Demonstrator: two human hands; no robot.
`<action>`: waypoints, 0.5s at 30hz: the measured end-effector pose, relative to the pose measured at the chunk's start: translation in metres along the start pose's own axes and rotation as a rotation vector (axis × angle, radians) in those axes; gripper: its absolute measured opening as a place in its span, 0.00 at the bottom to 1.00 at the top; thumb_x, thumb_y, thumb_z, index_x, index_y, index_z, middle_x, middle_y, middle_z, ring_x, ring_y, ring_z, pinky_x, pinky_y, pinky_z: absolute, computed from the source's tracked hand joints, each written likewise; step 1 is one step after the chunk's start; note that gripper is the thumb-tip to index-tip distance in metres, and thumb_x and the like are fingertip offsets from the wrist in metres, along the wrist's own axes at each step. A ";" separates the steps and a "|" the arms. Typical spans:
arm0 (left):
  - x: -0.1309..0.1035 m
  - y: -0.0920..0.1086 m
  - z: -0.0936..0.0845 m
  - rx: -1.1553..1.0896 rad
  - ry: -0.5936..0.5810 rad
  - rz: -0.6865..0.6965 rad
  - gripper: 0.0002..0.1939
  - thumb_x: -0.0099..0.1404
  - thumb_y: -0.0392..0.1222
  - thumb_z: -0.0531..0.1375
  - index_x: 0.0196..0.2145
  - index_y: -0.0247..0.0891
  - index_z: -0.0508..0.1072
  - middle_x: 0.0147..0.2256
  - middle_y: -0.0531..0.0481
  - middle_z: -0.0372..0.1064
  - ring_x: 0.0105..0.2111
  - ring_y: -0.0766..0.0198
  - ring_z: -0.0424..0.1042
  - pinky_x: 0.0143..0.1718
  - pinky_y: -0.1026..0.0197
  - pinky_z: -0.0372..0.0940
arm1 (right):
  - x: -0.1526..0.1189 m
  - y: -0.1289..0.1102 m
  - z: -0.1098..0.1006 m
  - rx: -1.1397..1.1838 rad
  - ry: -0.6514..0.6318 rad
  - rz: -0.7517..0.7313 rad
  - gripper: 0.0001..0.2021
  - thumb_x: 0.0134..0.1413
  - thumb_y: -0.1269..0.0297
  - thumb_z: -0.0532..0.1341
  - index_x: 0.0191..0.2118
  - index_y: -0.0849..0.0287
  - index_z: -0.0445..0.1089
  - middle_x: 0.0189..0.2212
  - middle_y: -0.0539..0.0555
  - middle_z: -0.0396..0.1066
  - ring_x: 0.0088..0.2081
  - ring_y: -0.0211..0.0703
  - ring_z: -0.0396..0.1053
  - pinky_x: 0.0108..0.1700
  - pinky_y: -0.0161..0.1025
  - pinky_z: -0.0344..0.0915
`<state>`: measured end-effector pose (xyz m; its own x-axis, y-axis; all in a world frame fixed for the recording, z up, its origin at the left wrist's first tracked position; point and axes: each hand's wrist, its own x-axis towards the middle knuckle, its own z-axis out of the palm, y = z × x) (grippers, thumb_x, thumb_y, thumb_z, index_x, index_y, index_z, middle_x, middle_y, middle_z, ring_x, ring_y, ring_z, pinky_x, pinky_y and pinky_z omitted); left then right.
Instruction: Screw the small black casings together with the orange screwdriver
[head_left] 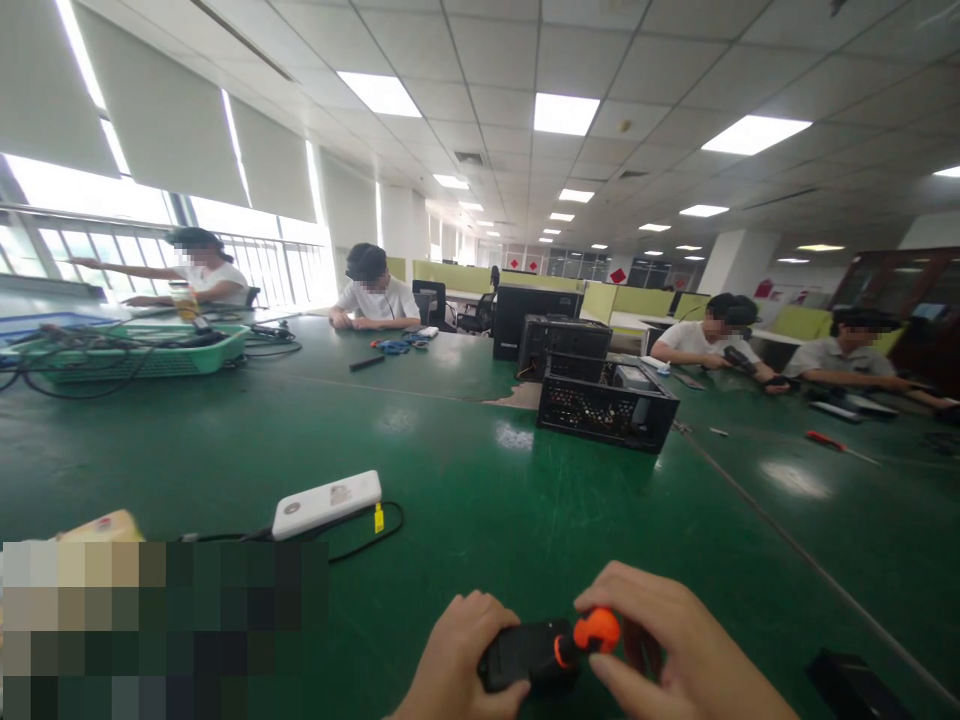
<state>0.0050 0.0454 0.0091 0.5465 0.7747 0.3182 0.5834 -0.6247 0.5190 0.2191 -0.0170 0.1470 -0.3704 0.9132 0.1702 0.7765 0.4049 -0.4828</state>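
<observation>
My left hand [466, 655] wraps round a black, box-shaped device [526, 652] low in the middle of the head view, thumb along its near side. At the device's right end sits a thin orange ring, and beyond it a round orange-and-black knob [598, 630]. The thumb and forefinger of my right hand [667, 640] close on this knob from either side. Whether knob and device are one piece I cannot tell. Both hands are just above the green tabletop [450, 480].
Left of my hands lies a white power bank [328, 505] with a black cable. Opened black computer cases [607, 400] stand mid-table. A green basket [142, 355] of cables is far left, an orange screwdriver [840, 447] right, a black object [859, 685] near right. Several people sit around.
</observation>
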 end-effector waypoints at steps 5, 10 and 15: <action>0.000 0.000 0.001 -0.012 0.003 -0.015 0.17 0.47 0.40 0.66 0.38 0.41 0.73 0.35 0.48 0.72 0.36 0.55 0.69 0.38 0.57 0.62 | 0.009 0.010 0.022 -0.249 0.184 0.061 0.22 0.52 0.50 0.60 0.19 0.58 0.56 0.17 0.46 0.58 0.21 0.33 0.55 0.24 0.32 0.48; 0.001 0.001 -0.001 -0.029 -0.005 -0.020 0.16 0.48 0.40 0.66 0.38 0.40 0.73 0.35 0.48 0.73 0.36 0.55 0.69 0.38 0.56 0.62 | 0.012 0.014 0.038 -0.352 0.252 -0.006 0.24 0.58 0.47 0.55 0.18 0.58 0.55 0.15 0.46 0.58 0.19 0.33 0.54 0.23 0.34 0.43; 0.001 -0.001 0.000 -0.026 -0.032 -0.025 0.16 0.48 0.41 0.66 0.37 0.39 0.73 0.35 0.47 0.72 0.36 0.54 0.69 0.37 0.56 0.62 | 0.011 0.012 0.045 -0.393 0.353 0.079 0.26 0.58 0.44 0.53 0.17 0.58 0.55 0.14 0.47 0.59 0.18 0.34 0.55 0.24 0.35 0.43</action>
<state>0.0056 0.0467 0.0090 0.5510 0.7862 0.2798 0.5813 -0.6022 0.5472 0.2012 -0.0039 0.1050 -0.1610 0.8743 0.4579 0.9526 0.2590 -0.1596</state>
